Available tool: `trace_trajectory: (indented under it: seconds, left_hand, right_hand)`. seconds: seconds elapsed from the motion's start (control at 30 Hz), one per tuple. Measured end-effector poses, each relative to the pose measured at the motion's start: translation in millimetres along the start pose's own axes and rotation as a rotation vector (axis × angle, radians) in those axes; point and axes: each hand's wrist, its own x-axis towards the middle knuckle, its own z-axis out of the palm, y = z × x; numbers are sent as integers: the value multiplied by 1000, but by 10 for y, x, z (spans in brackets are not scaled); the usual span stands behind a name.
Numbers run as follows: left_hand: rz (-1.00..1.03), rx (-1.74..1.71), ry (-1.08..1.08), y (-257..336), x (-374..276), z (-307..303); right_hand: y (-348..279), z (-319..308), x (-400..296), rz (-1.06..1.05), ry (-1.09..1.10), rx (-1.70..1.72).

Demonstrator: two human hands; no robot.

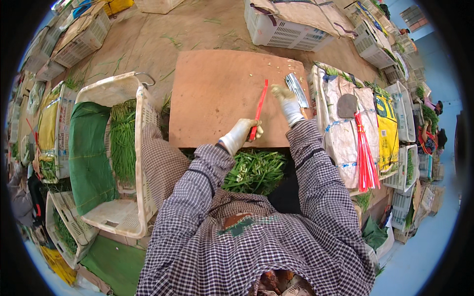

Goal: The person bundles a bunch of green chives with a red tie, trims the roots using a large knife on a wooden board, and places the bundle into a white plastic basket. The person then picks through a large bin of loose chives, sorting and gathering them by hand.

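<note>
My left hand (242, 134), in a pale work glove, grips the lower end of a red strip (260, 107), which stands up over the brown board (214, 96). Also gloved, my right hand (286, 99) is over the board's right part, beside a broad metal cleaver blade (296, 88); its fingers look partly curled, and whether they hold anything cannot be told. Small pale scraps lie near the blade. Below the board's near edge is a heap of cut green stalks and leaves (255, 172).
At left a white plastic crate (142, 166) holds green stalks and a green cloth (90, 148). At right, a bunch of red strips (363, 155) and a dark flat piece (347, 106) lie on a covered crate. More crates (289, 35) stand beyond; people are at the far right.
</note>
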Motion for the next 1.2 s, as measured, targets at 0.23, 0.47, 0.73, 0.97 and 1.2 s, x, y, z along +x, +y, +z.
trace_trajectory:
  seconds: [0.23,0.47,0.73,0.97,1.2]
  left_hand:
    - [-207,484,102,-11,545,-31]
    - [658,942,747,876,-1732,-674]
    - [-59,622,1272,-848,-2930,-4099]
    - [-221,770,1299,-797,-1508,-4669]
    - [-227,991,1374,-989,-1058,-4905]
  right_hand:
    - [349,422,-69,78,-257,-97]
    - [271,-16,116,-418,-322,-767]
    - [-2105,1531,-514,-699,-407,-317]
    - [-3199,3352,-222,-999,-773,-168]
    - [-2830,4049,-102,-994,-847,-312]
